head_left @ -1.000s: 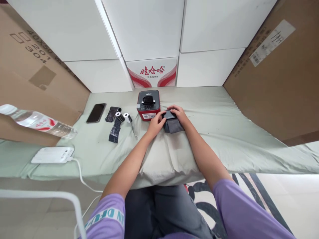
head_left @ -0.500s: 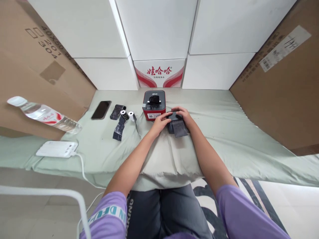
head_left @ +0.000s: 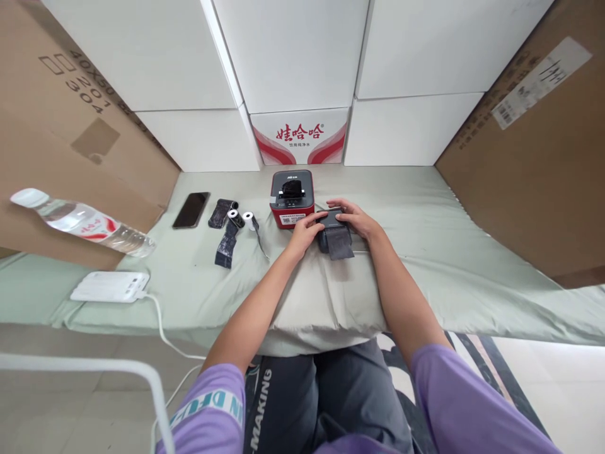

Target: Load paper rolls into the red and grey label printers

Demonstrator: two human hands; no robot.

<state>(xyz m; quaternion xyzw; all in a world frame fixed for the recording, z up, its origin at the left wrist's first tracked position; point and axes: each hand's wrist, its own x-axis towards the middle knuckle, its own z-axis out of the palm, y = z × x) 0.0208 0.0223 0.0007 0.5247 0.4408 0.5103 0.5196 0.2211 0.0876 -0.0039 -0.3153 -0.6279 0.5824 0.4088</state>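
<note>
Between your left hand (head_left: 305, 234) and right hand (head_left: 355, 219), which hold it at both sides, the black device (head_left: 333, 221) lies just right of the red box (head_left: 282, 217), its dark strip (head_left: 340, 244) pointing toward you.

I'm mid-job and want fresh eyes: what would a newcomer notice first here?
Probably the red-and-black device near the centre, before the red-lettered white carton. Next, the small dark device nearer and to its right, with the left grip and right grip both on it. At far left, a clear bottle stands out before a cardboard box.
</note>
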